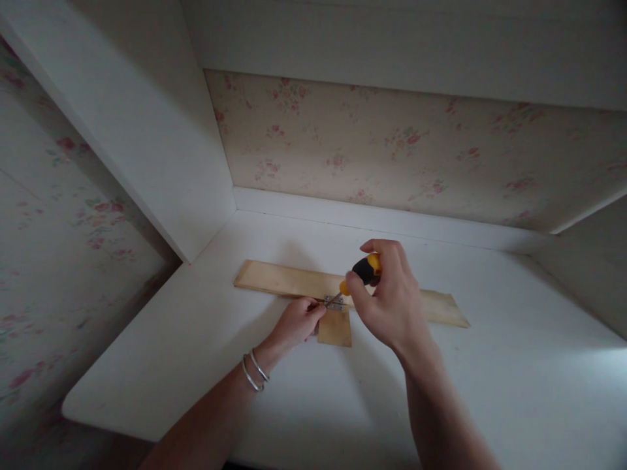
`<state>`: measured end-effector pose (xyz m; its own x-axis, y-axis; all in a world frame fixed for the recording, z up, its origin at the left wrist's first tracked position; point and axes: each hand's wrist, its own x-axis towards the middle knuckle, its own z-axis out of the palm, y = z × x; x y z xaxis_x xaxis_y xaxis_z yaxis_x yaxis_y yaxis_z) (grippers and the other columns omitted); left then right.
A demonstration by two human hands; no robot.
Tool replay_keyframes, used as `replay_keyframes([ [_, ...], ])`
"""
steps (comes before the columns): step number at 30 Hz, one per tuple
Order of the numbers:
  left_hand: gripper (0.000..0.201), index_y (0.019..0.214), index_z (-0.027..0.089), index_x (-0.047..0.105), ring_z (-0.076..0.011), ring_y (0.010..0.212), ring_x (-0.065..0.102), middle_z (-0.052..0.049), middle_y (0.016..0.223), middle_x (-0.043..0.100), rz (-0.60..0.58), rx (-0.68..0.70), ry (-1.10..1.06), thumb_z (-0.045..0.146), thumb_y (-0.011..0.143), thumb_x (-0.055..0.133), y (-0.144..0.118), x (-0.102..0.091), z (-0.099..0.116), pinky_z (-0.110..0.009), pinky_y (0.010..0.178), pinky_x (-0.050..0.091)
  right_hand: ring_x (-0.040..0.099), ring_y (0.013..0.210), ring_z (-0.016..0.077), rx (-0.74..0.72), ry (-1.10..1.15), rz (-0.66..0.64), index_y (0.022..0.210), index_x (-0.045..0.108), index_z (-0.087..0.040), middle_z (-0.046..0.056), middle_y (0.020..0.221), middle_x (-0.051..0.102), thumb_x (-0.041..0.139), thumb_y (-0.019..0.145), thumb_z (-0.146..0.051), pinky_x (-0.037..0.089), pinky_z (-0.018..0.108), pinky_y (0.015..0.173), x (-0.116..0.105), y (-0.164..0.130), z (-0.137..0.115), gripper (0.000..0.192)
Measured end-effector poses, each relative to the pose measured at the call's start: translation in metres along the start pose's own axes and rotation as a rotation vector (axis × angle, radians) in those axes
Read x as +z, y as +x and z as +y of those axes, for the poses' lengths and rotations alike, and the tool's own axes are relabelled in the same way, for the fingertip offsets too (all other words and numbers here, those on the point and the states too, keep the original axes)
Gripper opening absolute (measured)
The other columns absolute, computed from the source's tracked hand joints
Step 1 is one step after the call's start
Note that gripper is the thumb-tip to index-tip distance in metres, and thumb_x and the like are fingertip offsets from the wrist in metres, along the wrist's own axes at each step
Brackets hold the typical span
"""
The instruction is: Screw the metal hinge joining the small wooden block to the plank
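My right hand [392,297] is closed around the yellow and black handle of a screwdriver [364,269]. Its thin shaft slants down to the left, and the tip meets the left side of a small metal hinge [335,302]. The hinge bridges a long wooden strip [289,277] and a short wooden piece [336,328] below it. My left hand [296,321] is closed in a pinch at the hinge's left edge, by the screwdriver tip. What its fingertips hold, if anything, is too small to make out. Two silver bangles [255,371] circle the left wrist.
The wood lies on a white tabletop [196,365] with a rounded front left corner. A white raised ledge [313,207] runs along the back, below floral wallpaper [372,143]. A white upright panel [161,130] borders the left, and a white shelf board [392,52] overhangs the back.
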<state>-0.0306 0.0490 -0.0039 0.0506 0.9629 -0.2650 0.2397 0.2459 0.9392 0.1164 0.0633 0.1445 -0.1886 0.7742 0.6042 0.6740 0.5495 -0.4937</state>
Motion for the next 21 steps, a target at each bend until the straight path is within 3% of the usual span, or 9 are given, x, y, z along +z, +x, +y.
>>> replay_keyframes([
  [4,0.027,0.079,0.014,0.061,-0.009,0.035,0.04,0.004,0.047,0.048,0.005,-0.021,0.004,0.037,0.083,0.049,0.0009,0.0005,-0.0002,-0.019,0.032,0.025,0.052,0.071,0.0194,0.009,-0.058,0.078,0.089,0.045,-0.024,0.002,0.084,0.053,0.057,0.08,-0.03,0.042,0.032,0.06,0.0011,0.0003,0.0009,0.016],
  [10,0.03,0.078,0.014,0.061,-0.009,0.036,0.04,0.004,0.048,0.048,0.002,-0.007,0.007,0.042,0.083,0.05,-0.0011,0.0002,0.0018,-0.019,0.033,0.025,0.054,0.082,0.0213,-0.046,0.039,-0.036,0.105,0.044,-0.023,0.007,0.106,0.052,0.053,0.076,-0.019,0.044,0.033,0.062,0.0001,0.0,0.0,0.031],
  [15,0.028,0.077,0.014,0.061,-0.0086,0.036,0.039,0.005,0.047,0.047,0.013,-0.027,-0.002,0.039,0.083,0.05,-0.0009,0.0001,0.0021,-0.019,0.033,0.024,0.052,0.071,0.0196,0.02,-0.049,0.055,0.092,0.045,-0.024,0.002,0.085,0.053,0.059,0.079,-0.032,0.04,0.032,0.059,0.0021,0.0006,0.0014,0.02],
  [21,0.029,0.078,0.015,0.061,-0.0086,0.035,0.038,0.004,0.048,0.047,0.015,-0.017,0.004,0.041,0.083,0.05,-0.001,0.0001,0.0013,-0.019,0.031,0.024,0.053,0.071,0.0185,0.0,0.012,-0.001,0.103,0.045,-0.023,0.005,0.1,0.053,0.056,0.076,-0.023,0.041,0.032,0.06,0.0002,-0.0005,-0.0002,0.03],
])
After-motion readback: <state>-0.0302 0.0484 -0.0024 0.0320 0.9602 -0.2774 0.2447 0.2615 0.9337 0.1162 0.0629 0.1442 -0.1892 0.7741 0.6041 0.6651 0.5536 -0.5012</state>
